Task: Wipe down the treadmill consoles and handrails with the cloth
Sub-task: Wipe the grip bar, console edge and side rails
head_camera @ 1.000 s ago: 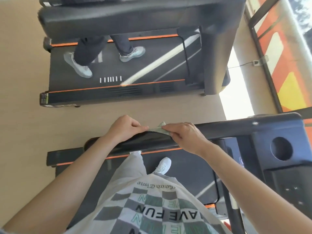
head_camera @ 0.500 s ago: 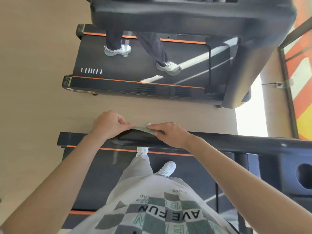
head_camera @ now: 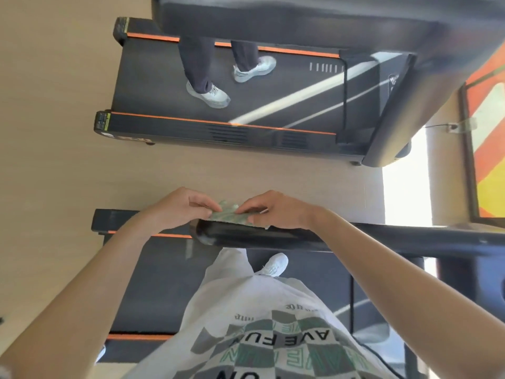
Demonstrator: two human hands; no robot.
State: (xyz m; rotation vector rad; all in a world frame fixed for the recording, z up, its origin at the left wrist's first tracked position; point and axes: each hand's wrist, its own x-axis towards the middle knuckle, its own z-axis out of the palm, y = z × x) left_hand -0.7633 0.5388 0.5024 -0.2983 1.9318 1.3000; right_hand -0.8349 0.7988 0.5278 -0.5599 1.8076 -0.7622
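A small pale green cloth [head_camera: 231, 215] lies over the near end of my treadmill's black handrail [head_camera: 273, 237]. My left hand [head_camera: 180, 207] pinches the cloth's left edge with thumb and fingertips, just past the rail's rounded end. My right hand [head_camera: 276, 207] pinches the cloth's right part, with its fingers curled over the rail's top. Both hands sit close together, almost touching. The rail runs off to the right toward the console, which is out of view.
I stand on a black treadmill deck [head_camera: 153, 283] with orange trim. Across a strip of tan floor [head_camera: 191, 170], another person [head_camera: 218, 75] walks on a second treadmill [head_camera: 246, 110]. Its upright [head_camera: 393, 116] and console rise at right. An orange and yellow wall panel [head_camera: 489, 132] lies far right.
The view has swung left along the rail. My left hand came off the rail's end and now pinches the cloth, which is bunched between both hands. The other person's feet have stepped.
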